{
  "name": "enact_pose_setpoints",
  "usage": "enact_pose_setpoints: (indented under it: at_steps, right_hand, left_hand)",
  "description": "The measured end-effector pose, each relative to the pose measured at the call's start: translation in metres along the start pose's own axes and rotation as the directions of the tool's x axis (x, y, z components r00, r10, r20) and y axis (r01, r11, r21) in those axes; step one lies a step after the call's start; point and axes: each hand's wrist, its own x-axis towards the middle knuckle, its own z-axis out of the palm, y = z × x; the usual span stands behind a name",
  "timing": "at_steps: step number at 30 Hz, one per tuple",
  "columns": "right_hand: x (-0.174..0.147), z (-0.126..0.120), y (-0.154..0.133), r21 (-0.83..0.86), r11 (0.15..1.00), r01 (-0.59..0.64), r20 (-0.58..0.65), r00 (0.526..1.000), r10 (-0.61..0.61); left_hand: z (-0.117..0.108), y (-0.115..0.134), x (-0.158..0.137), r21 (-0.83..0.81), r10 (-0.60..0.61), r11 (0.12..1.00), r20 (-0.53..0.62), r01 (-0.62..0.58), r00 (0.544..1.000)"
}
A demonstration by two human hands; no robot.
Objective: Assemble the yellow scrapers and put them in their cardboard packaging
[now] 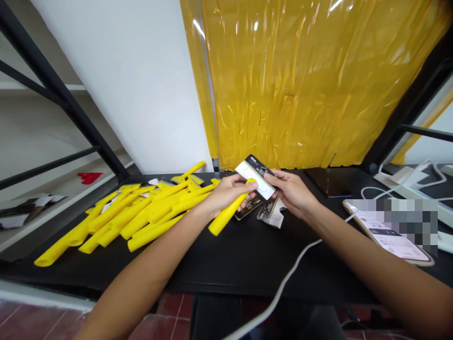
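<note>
My left hand is closed around a yellow-handled scraper, its round handle slanting down toward me. A black-and-white printed card sleeve is pinched in my right hand, thumb on its white face. The card meets the upper end of the scraper; whether the scraper's head sits inside it or behind it I cannot tell. Beneath my hands, two more printed card sleeves lie on the black table. To the left is a pile of similar yellow-handled scrapers with flat, wide heads.
A lit phone rests at the right, with a dark tablet-like slab behind it. A white cable crosses the table's front edge. White power strips stand at far right. Yellow plastic sheeting hangs at the back.
</note>
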Motion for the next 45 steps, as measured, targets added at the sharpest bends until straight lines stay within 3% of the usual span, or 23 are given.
enact_pose_setpoints:
  at_steps: [2,4,6,7,8,11,13,16,20,22,24,26,27,30,32,35,38,42,45]
  right_hand:
    - [0.009,-0.011,-0.001,0.086,0.996,0.020,-0.136,0.991,-0.008]
    - [0.019,-0.025,-0.002,0.116,0.992,0.054,-0.279,0.960,-0.020]
    - [0.029,-0.041,-0.003,0.059,0.997,0.056,-0.466,0.885,-0.022]
    - [0.033,-0.049,-0.003,0.000,1.000,0.026,-0.537,0.843,-0.022]
    - [0.037,-0.056,-0.002,-0.065,0.998,-0.014,-0.592,0.806,-0.027]
    - [0.045,-0.073,0.003,-0.163,0.983,-0.083,-0.650,0.758,-0.044]
    - [0.048,-0.081,0.008,-0.225,0.967,-0.117,-0.667,0.742,-0.065]
    - [0.053,-0.091,0.015,-0.347,0.919,-0.186,-0.684,0.721,-0.112]
    - [0.057,-0.104,0.016,-0.506,0.820,-0.268,-0.657,0.736,-0.165]
    - [0.056,-0.106,0.014,-0.651,0.672,-0.353,-0.601,0.781,-0.173]
    - [0.051,-0.106,0.012,-0.815,0.389,-0.430,-0.519,0.840,-0.157]
    - [0.045,-0.102,0.010,-0.898,0.098,-0.429,-0.439,0.889,-0.129]
    - [0.042,-0.100,0.008,-0.911,0.005,-0.412,-0.410,0.903,-0.127]
    - [0.032,-0.090,0.002,-0.921,-0.211,-0.328,-0.289,0.937,-0.197]
    - [0.026,-0.080,-0.003,-0.932,-0.290,-0.217,-0.129,0.946,-0.297]
    - [0.018,-0.059,-0.009,-0.972,-0.236,0.023,0.122,0.901,-0.416]
    - [0.012,-0.038,-0.007,-0.969,-0.113,0.222,0.249,0.866,-0.434]
    - [0.007,-0.022,-0.002,-0.921,0.074,0.383,0.317,0.846,-0.429]
    - [0.002,-0.015,-0.005,-0.865,0.225,0.449,0.304,0.824,-0.477]
  left_hand:
    - [-0.009,0.001,0.002,0.141,-0.008,0.990,0.039,0.003,0.999]
    - [-0.024,0.001,0.006,0.353,0.114,0.932,-0.072,-0.082,0.991]
    - [-0.042,0.000,0.011,0.636,0.359,0.761,-0.249,-0.127,0.899]
    - [-0.052,-0.001,0.013,0.747,0.445,0.657,-0.272,-0.105,0.853]
    - [-0.061,-0.003,0.014,0.827,0.462,0.559,-0.241,-0.068,0.854]
    - [-0.083,-0.007,0.013,0.934,0.315,0.356,-0.106,-0.014,0.943]
    - [-0.091,-0.008,0.010,0.967,0.215,0.253,-0.060,0.004,0.975]
    - [-0.097,-0.005,0.002,0.988,0.126,0.144,-0.083,0.065,0.989]
    - [-0.096,0.004,-0.004,0.985,0.006,0.103,-0.140,0.139,0.990]
    - [-0.092,0.007,-0.005,0.986,-0.006,0.058,-0.154,0.154,0.988]
    - [-0.088,0.007,-0.005,0.984,0.001,-0.010,-0.179,0.179,0.984]
    - [-0.085,0.007,-0.006,0.977,0.006,-0.069,-0.204,0.204,0.979]
    - [-0.084,0.008,-0.007,0.974,0.009,-0.081,-0.212,0.212,0.977]
    - [-0.081,0.013,-0.010,0.981,0.027,-0.044,-0.187,0.188,0.982]
    - [-0.077,0.018,-0.012,0.989,0.070,-0.010,-0.145,0.146,0.987]
    - [-0.070,0.022,-0.012,0.989,0.061,-0.042,-0.141,0.144,0.988]
    - [-0.066,0.019,-0.010,0.975,0.005,-0.113,-0.195,0.194,0.981]
    - [-0.068,0.018,-0.014,0.965,0.038,-0.152,-0.210,0.213,0.977]
    - [-0.065,0.029,-0.021,0.969,0.115,-0.116,-0.205,0.218,0.972]
